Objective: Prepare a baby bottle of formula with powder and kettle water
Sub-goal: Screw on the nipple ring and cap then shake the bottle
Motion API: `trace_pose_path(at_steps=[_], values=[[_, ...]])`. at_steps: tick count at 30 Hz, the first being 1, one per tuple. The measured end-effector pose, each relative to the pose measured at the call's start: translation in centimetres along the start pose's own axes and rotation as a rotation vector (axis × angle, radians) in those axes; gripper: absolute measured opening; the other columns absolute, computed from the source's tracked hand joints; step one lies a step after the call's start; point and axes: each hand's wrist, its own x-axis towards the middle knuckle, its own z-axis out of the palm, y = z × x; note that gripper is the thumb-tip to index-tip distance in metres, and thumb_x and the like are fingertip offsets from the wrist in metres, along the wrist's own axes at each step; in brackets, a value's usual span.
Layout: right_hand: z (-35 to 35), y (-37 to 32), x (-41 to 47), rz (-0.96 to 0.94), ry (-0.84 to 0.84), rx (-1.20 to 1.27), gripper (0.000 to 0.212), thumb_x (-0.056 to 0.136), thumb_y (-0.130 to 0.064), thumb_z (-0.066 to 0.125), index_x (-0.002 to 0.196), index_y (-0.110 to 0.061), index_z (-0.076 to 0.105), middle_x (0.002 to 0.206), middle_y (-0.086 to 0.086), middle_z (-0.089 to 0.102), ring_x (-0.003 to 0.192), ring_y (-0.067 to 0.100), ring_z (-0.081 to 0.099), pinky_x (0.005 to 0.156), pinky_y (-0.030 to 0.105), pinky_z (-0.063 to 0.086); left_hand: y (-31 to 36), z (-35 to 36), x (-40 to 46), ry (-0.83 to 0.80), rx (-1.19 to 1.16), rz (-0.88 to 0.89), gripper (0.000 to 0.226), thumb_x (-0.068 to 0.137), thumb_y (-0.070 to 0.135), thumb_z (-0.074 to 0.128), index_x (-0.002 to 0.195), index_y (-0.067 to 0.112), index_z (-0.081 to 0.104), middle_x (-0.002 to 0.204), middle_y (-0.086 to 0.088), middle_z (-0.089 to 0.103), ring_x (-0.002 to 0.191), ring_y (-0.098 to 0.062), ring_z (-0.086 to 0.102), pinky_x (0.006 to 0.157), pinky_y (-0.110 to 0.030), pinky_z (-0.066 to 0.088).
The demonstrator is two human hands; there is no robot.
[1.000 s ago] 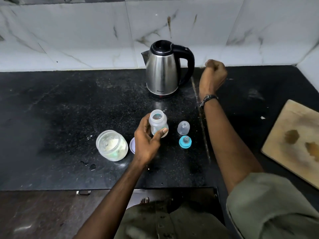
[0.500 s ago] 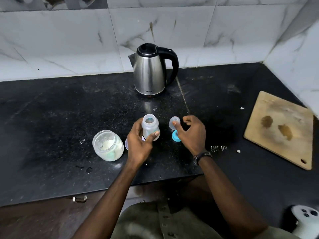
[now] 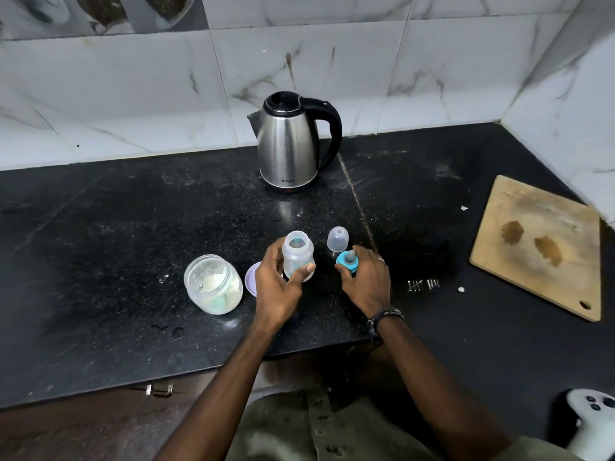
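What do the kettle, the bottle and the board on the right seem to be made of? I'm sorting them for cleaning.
Kettle: looks like brushed stainless steel, a dull streaked sheen, with a glossy black handle and lid, likely plastic.
Bottle, held by the left hand: translucent, cloudy, probably plastic.
Board: pale, matt wood by its look, with two brown stains.
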Motion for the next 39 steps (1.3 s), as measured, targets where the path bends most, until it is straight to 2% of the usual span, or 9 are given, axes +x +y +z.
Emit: trace_pose_path(at_steps=[4,8,14,16,21,26,30,36,39], values=[[-2.5,-0.3,0.0,-0.017,-0.006,0.233,0.047,0.080,-0.029,0.079,0.121,-0.016,0.059,0.109,0.002,0.071,0.098,0.021,0.067,0.082,0.037,0.055,-0.2,-0.1,0.1,-0.007,0.005,0.002,0.056,0.081,-0.012,0.081,0.131,-0.005,0.058,0.114,0.013,0.065,0.101,0.023,0.060,0.087,-0.001,0.044],[-6.3,-2.3,0.6,-0.066,-0.016,0.438,0.053,0.080,-0.021,0.081,0.128,-0.016,0.059,0.110,-0.004,0.072,0.093,0.006,0.066,0.074,0.014,0.050,-0.5,-0.1,-0.1,-0.008,0.010,0.016,0.056,0.081,-0.012,0.080,0.131,-0.004,0.058,0.114,0.014,0.064,0.101,0.024,0.060,0.088,-0.001,0.043],[-9.9,-6.1,1.0,-0.219,-0.094,0.660,0.061,0.080,-0.015,0.079,0.135,-0.015,0.053,0.122,-0.002,0.069,0.106,0.009,0.067,0.078,0.019,0.051,-0.8,0.2,-0.5,-0.050,0.011,0.020,0.057,0.081,-0.005,0.083,0.128,0.014,0.057,0.119,0.020,0.065,0.107,0.018,0.062,0.091,-0.004,0.045],[-10.2,-6.9,1.0,-0.278,-0.157,0.616,0.069,0.079,-0.016,0.079,0.140,-0.015,0.047,0.119,-0.005,0.070,0.106,0.010,0.067,0.080,0.019,0.049,-1.1,0.4,-0.6,-0.077,-0.013,0.011,0.058,0.082,0.000,0.084,0.129,0.020,0.057,0.119,0.021,0.070,0.111,0.009,0.065,0.095,-0.011,0.049],[-10.0,-7.8,1.1,-0.329,-0.316,0.468,0.085,0.079,-0.016,0.076,0.150,-0.026,0.030,0.123,-0.009,0.068,0.101,0.016,0.066,0.087,0.041,0.054,-0.1,0.6,-0.8,-0.118,-0.027,0.040,0.056,0.083,0.017,0.080,0.130,0.033,0.055,0.122,0.030,0.070,0.114,0.000,0.068,0.096,-0.017,0.052],[-9.6,-8.0,1.4,-0.354,-0.424,0.353,0.088,0.083,-0.014,0.073,0.151,-0.032,0.020,0.131,-0.011,0.064,0.122,0.014,0.058,0.105,0.043,0.046,0.5,0.6,-0.7,-0.147,-0.026,0.066,0.053,0.083,0.025,0.074,0.131,0.040,0.054,0.124,0.028,0.069,0.118,-0.004,0.067,0.101,-0.026,0.052],[-9.2,-8.1,1.9,-0.408,-0.458,0.318,0.085,0.084,-0.013,0.069,0.151,-0.030,0.020,0.137,-0.015,0.060,0.132,0.013,0.051,0.114,0.044,0.036,0.8,0.6,-0.5,-0.151,-0.013,0.076,0.057,0.083,0.013,0.070,0.130,0.041,0.053,0.122,0.033,0.068,0.114,0.003,0.067,0.097,-0.018,0.050],[-9.0,-8.3,2.1,-0.353,-0.310,0.334,0.096,0.074,-0.035,0.084,0.151,-0.033,0.026,0.120,-0.015,0.070,0.112,0.011,0.063,0.103,0.040,0.047,0.9,0.6,-0.1,-0.139,-0.020,0.086,0.060,0.082,0.005,0.070,0.129,0.040,0.054,0.120,0.029,0.070,0.112,0.001,0.068,0.095,-0.016,0.051],[-9.0,-8.6,1.6,-0.339,-0.088,0.204,0.103,0.061,-0.062,0.083,0.147,-0.027,0.038,0.103,-0.016,0.073,0.091,0.009,0.065,0.094,0.030,0.048,0.6,0.9,0.0,-0.129,-0.038,0.087,0.065,0.081,0.001,0.067,0.133,0.039,0.055,0.127,0.016,0.072,0.121,-0.010,0.068,0.102,-0.032,0.054]])
